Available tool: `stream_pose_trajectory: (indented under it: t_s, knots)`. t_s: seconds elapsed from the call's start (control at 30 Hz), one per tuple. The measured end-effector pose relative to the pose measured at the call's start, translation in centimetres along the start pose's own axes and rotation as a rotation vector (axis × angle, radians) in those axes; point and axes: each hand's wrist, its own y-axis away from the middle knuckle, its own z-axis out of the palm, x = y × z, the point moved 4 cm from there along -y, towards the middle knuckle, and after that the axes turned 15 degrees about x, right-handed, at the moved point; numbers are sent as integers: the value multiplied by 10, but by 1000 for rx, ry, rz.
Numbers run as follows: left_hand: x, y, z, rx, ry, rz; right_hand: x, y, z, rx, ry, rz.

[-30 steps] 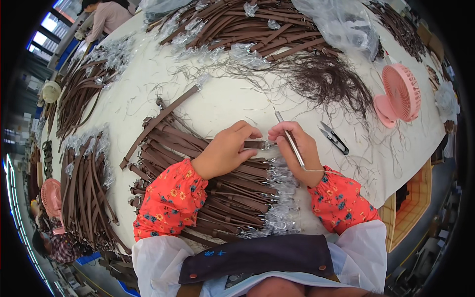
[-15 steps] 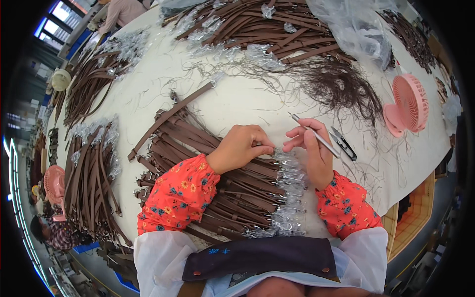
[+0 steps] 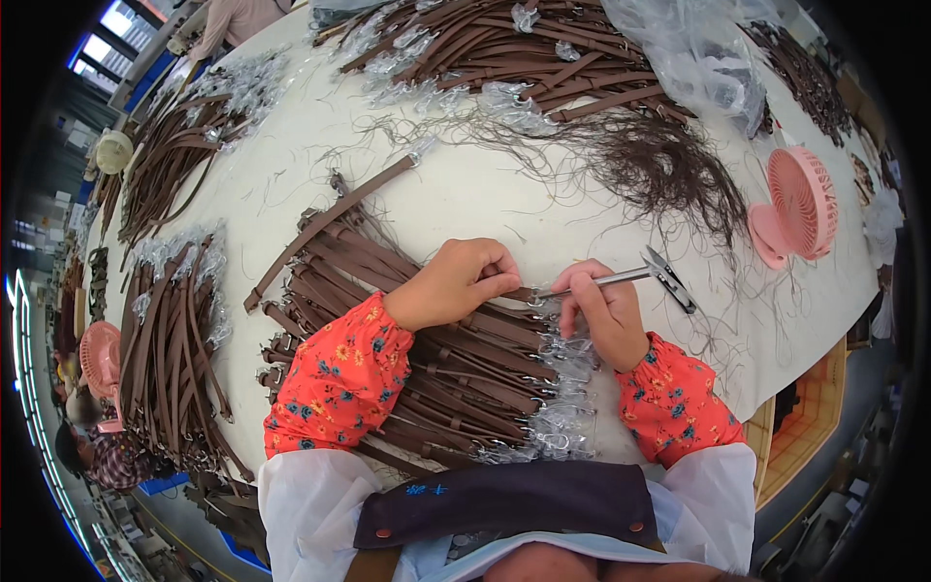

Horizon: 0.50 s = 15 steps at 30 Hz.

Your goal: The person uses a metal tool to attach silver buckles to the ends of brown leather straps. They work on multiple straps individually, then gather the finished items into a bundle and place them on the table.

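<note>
Since a second ago, right hand point(image 3: 606, 315) swung its metal tool point(image 3: 606, 279) from pointing up-and-away to lying nearly flat, tip toward left hand point(image 3: 456, 286). Right fingers closed around the tool. Left hand curled shut, fingertips pinching a brown strap point(image 3: 519, 294) end on top of the strap pile point(image 3: 417, 373) right in front of me; tool tip meets that strap end. Small scissors point(image 3: 671, 279) lie just past the right hand. Beyond: loose thread tangle point(image 3: 659, 170); pink fan point(image 3: 797, 206) to the right; more strap bundles point(image 3: 504, 48) at the far edge.
</note>
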Motion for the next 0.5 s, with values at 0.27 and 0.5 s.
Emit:
stream_pose_trajectory:
  t_s: [0.27, 0.5]
  knots:
    - [-7, -3, 4, -19, 66, 100, 1, 0, 1, -64, 20, 58]
    - [-8, -3, 4, -36, 75, 76, 1, -1, 3, -73, 32, 91]
